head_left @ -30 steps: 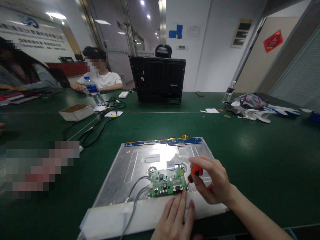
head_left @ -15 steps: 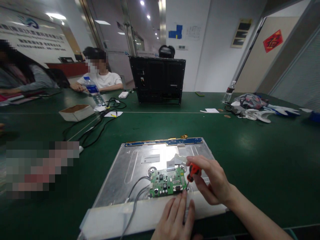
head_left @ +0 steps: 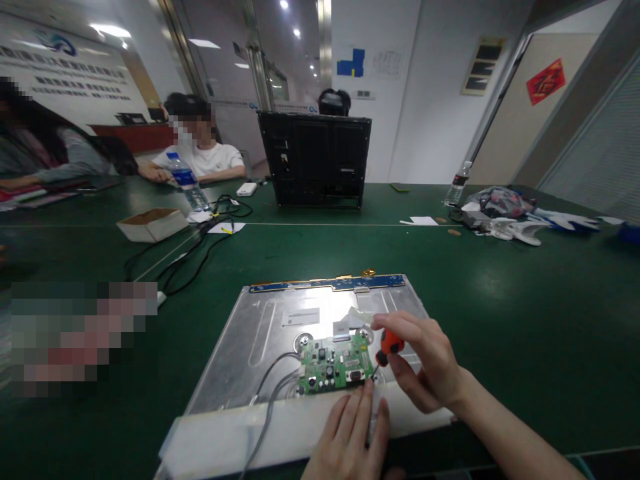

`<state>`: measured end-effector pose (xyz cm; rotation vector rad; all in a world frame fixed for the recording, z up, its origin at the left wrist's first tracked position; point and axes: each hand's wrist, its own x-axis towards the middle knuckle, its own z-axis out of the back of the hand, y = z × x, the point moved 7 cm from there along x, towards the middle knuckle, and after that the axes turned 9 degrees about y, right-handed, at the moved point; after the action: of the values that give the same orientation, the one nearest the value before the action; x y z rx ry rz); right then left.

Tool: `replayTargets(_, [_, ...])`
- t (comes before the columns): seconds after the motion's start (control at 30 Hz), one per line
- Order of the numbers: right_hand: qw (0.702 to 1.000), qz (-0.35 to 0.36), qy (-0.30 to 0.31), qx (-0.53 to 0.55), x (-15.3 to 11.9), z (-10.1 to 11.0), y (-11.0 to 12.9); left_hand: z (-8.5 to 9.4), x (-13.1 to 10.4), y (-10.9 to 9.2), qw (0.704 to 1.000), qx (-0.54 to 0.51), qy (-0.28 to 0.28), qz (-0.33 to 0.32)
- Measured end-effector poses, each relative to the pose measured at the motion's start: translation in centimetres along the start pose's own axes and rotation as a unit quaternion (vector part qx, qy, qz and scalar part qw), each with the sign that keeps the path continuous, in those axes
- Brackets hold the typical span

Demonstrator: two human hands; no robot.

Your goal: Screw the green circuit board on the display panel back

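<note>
A metal-backed display panel point(head_left: 240, 353) lies on the table in front of me, with a green circuit board point(head_left: 340, 360) on its lower middle. My right hand point(head_left: 425, 363) grips a short orange-and-black screwdriver point(head_left: 391, 343) between thumb and fingers. The tool leans, its tip at the board's lower right corner. My left hand point(head_left: 350, 433) rests with fingers stretched out on the panel's near edge, fingertips by that same corner. Grey cables point(head_left: 273, 410) run from the board's left side over a whitish strip point(head_left: 210, 440) along the near edge. A blue strip board point(head_left: 330, 285) lines the far edge.
Beyond the panel stands a black monitor back point(head_left: 315, 160), a person's head behind it. On the left are a small box point(head_left: 153, 227), black cables point(head_left: 200, 247) and a water bottle point(head_left: 187, 180). Two people sit there. Another bottle point(head_left: 457, 185) and a plastic bag point(head_left: 500, 202) lie right.
The screwdriver's handle has tilted slightly to the right in my right hand, its tip staying at the board's corner. My left hand is nearly unmoved.
</note>
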<state>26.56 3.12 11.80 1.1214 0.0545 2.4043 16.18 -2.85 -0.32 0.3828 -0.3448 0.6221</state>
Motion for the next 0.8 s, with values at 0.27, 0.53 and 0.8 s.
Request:
replayTargets(0.27, [0.998, -0.003, -0.043, -0.035, -0.43, -0.09, -0.35, -0.21, -0.20, -0.01, 1.000, 0.006, 0.005, -0.010])
replayTargets(0.53, [1.000, 0.001, 0.004, 0.017, -0.45, -0.41, -0.35, -0.08, -0.08, -0.05, 1.000, 0.002, 0.006, -0.014])
replayTargets(0.8, [0.999, -0.003, -0.034, -0.029, -0.51, -0.24, -0.34, -0.36, -0.30, -0.11, 1.000, 0.003, 0.006, -0.005])
